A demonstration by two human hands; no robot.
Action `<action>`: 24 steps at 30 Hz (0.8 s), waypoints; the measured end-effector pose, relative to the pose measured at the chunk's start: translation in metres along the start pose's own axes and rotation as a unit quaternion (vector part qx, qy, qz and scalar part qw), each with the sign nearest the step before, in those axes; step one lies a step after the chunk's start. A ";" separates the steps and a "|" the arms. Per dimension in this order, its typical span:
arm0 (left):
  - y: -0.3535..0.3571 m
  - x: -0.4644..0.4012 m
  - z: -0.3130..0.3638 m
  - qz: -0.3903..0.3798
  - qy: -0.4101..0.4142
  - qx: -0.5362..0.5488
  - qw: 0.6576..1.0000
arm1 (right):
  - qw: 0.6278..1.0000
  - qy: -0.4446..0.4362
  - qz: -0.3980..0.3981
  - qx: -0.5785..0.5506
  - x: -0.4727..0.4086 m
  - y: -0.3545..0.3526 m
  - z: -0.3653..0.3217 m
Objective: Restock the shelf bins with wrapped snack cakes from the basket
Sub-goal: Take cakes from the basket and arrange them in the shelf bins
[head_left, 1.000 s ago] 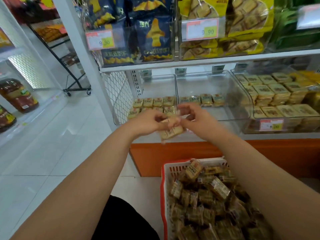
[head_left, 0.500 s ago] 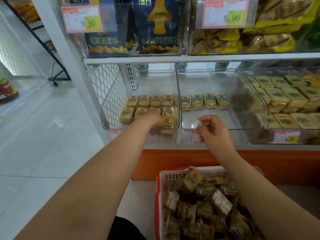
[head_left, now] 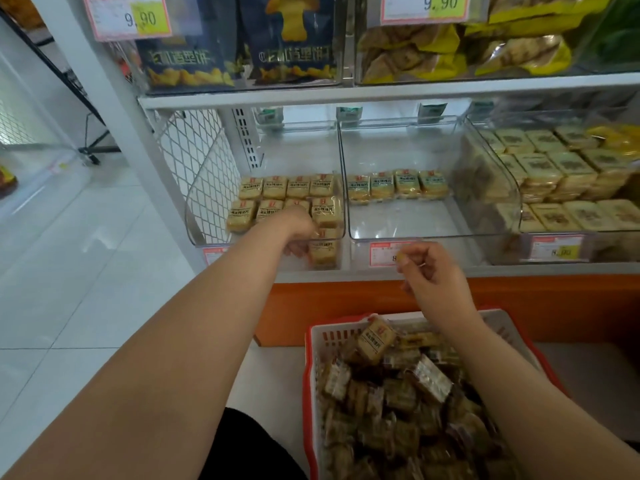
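My left hand (head_left: 297, 227) reaches down into the left clear bin (head_left: 189, 216) and holds a wrapped snack cake (head_left: 323, 252) at the bin's front right corner. Two rows of the same yellow cakes (head_left: 277, 188) lie behind it. My right hand (head_left: 427, 271) hovers in front of the middle clear bin (head_left: 415, 223), fingers curled, thumb against forefinger, with nothing clearly in it. That bin has one back row of cakes (head_left: 398, 183). Below, the red-and-white basket (head_left: 311, 344) is piled with several wrapped cakes (head_left: 375, 341).
A full clear bin (head_left: 554, 174) of similar cakes stands to the right. The shelf above (head_left: 381, 91) carries blue and yellow snack bags close over the bins. An orange base panel (head_left: 329, 299) runs under the shelf. White floor tiles (head_left: 86, 271) spread out to the left.
Both hands held one cake together in front of the shelf; they parted. My left hand carried the cake down into the left bin, and my right hand drew back toward the middle bin's front.
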State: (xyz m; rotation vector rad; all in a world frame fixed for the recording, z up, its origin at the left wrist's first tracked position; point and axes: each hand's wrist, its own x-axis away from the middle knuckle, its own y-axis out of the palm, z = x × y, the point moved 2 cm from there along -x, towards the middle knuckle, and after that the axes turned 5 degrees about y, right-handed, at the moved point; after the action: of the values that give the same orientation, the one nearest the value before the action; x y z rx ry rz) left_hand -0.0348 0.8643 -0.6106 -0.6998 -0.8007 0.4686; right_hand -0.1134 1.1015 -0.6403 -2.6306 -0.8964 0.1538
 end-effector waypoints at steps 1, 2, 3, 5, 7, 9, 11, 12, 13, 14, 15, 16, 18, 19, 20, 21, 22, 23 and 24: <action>-0.002 0.002 0.001 0.024 0.001 -0.027 0.999 | 1.000 0.011 -0.004 0.009 0.005 -0.002 0.006; -0.003 0.005 0.003 0.065 0.007 -0.067 0.996 | 0.999 0.021 -0.013 0.027 0.009 -0.003 0.014; -0.005 0.010 0.005 0.120 0.017 -0.113 0.986 | 0.998 0.032 -0.026 0.053 0.012 -0.003 0.024; 0.000 0.024 0.009 0.276 0.072 -0.169 0.943 | 0.988 0.057 -0.059 0.132 0.017 -0.004 0.049; 0.023 0.052 0.010 0.446 0.228 -0.131 0.855 | 0.970 0.084 -0.086 0.212 0.021 -0.002 0.077; 0.064 0.085 0.013 0.487 0.374 -0.101 0.783 | 0.944 0.105 -0.099 0.296 0.027 -0.002 0.106; 0.115 0.102 0.012 0.405 0.435 -0.096 0.798 | 0.907 0.122 -0.132 0.382 0.037 -0.002 0.132; 0.139 0.108 0.010 0.343 0.424 -0.092 0.833 | 0.887 0.139 -0.160 0.409 0.043 -0.002 0.143; 0.161 0.110 0.005 0.279 0.388 -0.082 0.874 | 0.867 0.150 -0.191 0.436 0.049 -0.001 0.151; 0.181 0.111 -0.003 0.217 0.338 -0.065 0.913 | 0.849 0.153 -0.213 0.459 0.054 -0.002 0.156; 0.197 0.109 -0.011 0.153 0.286 -0.041 0.945 | 0.840 0.150 -0.224 0.470 0.058 -0.002 0.161; 0.210 0.109 -0.019 0.087 0.241 -0.018 0.966 | 0.847 0.140 -0.220 0.463 0.061 -0.003 0.162; 0.221 0.109 -0.029 -0.017 0.187 -0.007 0.982 | 0.909 0.190 -0.205 0.310 0.063 -0.007 0.155; 0.221 0.111 -0.031 -0.049 0.179 -0.008 0.983 | 0.935 0.239 -0.202 0.164 0.063 -0.009 0.148; 0.217 0.114 -0.031 -0.069 0.185 -0.009 0.980 | 0.937 0.275 -0.215 0.012 0.064 -0.011 0.138; 0.213 0.116 -0.031 -0.083 0.203 -0.010 0.976 | 0.920 0.297 -0.231 -0.107 0.065 -0.014 0.126; 0.208 0.119 -0.029 -0.094 0.226 -0.012 0.970 | 0.899 0.307 -0.243 -0.196 0.066 -0.018 0.115; 0.204 0.122 -0.027 -0.095 0.244 -0.012 0.965 | 0.880 0.309 -0.252 -0.257 0.066 -0.022 0.108; 0.200 0.124 -0.026 -0.085 0.256 -0.006 0.963 | 0.863 0.309 -0.259 -0.304 0.065 -0.025 0.102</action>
State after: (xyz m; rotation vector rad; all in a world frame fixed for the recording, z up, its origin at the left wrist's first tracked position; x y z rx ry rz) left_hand 0.0376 1.0680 -0.7073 -0.7152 -0.3696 0.1142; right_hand -0.0979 1.1899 -0.7258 -2.5149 -1.5116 -1.2164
